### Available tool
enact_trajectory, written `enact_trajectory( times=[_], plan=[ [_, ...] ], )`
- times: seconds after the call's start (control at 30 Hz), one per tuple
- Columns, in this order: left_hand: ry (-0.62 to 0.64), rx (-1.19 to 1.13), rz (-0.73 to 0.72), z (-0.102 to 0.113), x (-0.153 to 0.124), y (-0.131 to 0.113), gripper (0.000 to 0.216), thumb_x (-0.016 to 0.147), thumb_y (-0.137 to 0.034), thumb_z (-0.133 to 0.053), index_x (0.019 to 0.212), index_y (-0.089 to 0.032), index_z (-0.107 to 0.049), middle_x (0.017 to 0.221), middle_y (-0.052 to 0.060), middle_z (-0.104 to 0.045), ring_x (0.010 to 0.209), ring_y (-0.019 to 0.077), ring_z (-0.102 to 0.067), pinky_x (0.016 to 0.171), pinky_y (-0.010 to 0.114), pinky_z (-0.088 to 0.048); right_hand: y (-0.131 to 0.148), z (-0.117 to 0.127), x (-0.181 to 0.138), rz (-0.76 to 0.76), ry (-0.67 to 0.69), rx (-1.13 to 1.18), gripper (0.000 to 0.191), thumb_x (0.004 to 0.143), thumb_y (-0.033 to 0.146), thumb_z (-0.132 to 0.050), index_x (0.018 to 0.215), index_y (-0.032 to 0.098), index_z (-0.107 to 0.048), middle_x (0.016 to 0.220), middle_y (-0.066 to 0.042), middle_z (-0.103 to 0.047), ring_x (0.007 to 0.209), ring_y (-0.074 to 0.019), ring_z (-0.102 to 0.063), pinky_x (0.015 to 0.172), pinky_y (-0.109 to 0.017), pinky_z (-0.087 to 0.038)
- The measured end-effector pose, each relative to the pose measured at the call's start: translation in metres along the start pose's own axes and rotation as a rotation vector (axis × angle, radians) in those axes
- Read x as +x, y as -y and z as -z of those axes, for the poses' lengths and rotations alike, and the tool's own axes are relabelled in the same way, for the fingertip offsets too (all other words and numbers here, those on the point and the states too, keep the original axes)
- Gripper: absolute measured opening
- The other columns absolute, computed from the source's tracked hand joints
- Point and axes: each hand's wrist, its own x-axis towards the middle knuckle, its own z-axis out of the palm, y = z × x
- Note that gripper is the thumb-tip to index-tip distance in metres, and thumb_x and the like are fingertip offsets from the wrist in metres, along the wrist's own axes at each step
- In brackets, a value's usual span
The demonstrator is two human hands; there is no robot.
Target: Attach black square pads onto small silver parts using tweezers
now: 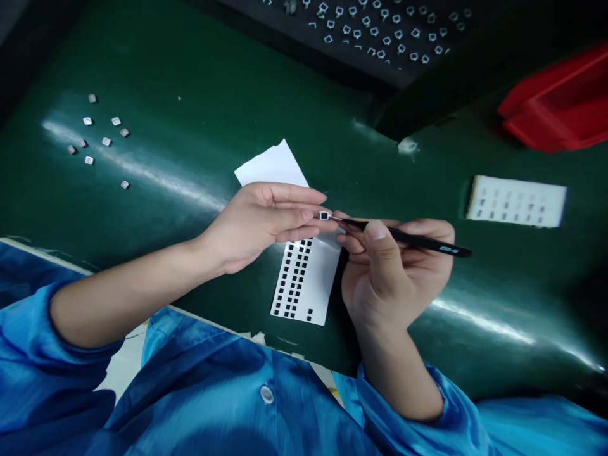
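Between the fingertips of my left hand [266, 221] sits a small square part [323, 216], silvery at the rim with a black centre. My left thumb and fingers are closed on it. My right hand [396, 269] grips a pair of black tweezers [413, 242], whose fine metal tip touches or nearly touches the right side of the part. Below both hands lies a white sheet [318, 285] with rows of small black squares, its upper middle hidden by my left hand. A plain white piece of paper [273, 166] shows above my left hand.
Several small square metal parts [106, 142] are scattered at the left of the green table [199, 114]. A dark tray [346, 54] with many small frames stands at the back. To the right are a white slotted block [517, 202] and a red bin [560, 101].
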Motion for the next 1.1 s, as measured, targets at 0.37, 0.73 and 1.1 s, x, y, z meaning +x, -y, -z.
enact_trajectory(
  times=[0.37,0.73,1.1],
  plan=[
    [0.002,-0.062,-0.031,-0.0016,-0.0037,0.0044,0.016,0.096,-0.003,-0.070,0.105,-0.010,-0.080,0.101,0.011,-0.085,0.113,0.0278,-0.082,0.116,0.045,-0.060,-0.0002,-0.0020,-0.0008,-0.002,-0.023,0.032,0.035,0.087,0.027,-0.091,0.096,0.027,-0.056,0.083,0.009,-0.081,0.081,-0.0177,-0.085,0.063,-0.025,-0.068],
    [-0.001,-0.056,-0.037,-0.0014,-0.0033,0.0047,0.016,0.093,-0.003,-0.072,0.104,-0.012,-0.080,0.104,0.010,-0.084,0.112,0.0274,-0.082,0.113,0.043,-0.062,-0.0006,-0.0015,-0.0036,0.007,-0.038,-0.055,0.035,0.088,0.028,-0.088,0.098,0.029,-0.055,0.083,0.009,-0.079,0.081,-0.0197,-0.085,0.065,-0.030,-0.068],
    [-0.018,-0.045,-0.041,-0.0020,-0.0038,0.0043,0.017,0.092,-0.003,-0.073,0.105,-0.012,-0.080,0.104,0.011,-0.085,0.108,0.0265,-0.083,0.110,0.042,-0.063,-0.0012,-0.0028,-0.0042,0.022,-0.028,-0.057,0.036,0.090,0.028,-0.088,0.099,0.029,-0.054,0.086,0.007,-0.078,0.086,-0.0207,-0.085,0.068,-0.030,-0.068]
  ],
)
